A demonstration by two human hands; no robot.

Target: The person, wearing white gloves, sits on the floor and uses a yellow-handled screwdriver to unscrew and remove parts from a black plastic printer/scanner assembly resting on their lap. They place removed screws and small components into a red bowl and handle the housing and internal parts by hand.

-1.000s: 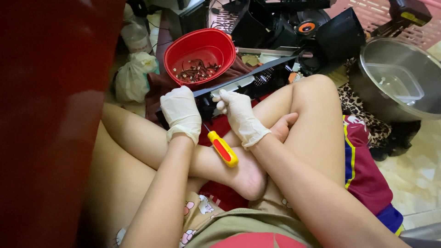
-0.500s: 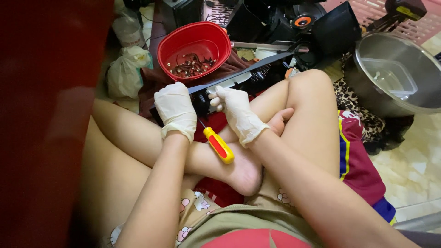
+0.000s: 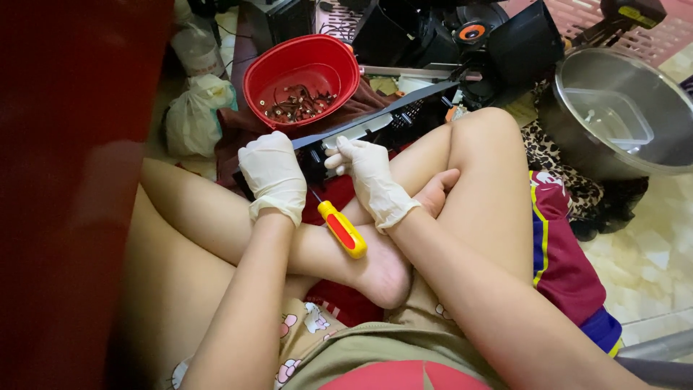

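Both gloved hands, left (image 3: 273,173) and right (image 3: 369,177), clamped on the black electronics chassis (image 3: 375,123) at my shins, mid-teardown I reckon. Screwdriver (image 3: 342,229) lies loose on my ankle; red bowl (image 3: 302,72) of screws sits far-left.

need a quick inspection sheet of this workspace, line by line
surface: tiled floor, person sitting cross-legged on it
job's things: black device casing at the knees; yellow and red screwdriver lying on the leg
clutter: red bowl of small screws and bits; steel pot; white bag; speaker parts
grips: gloved left hand and right hand on the casing
cables: nothing seen
surroundings: red panel on the left
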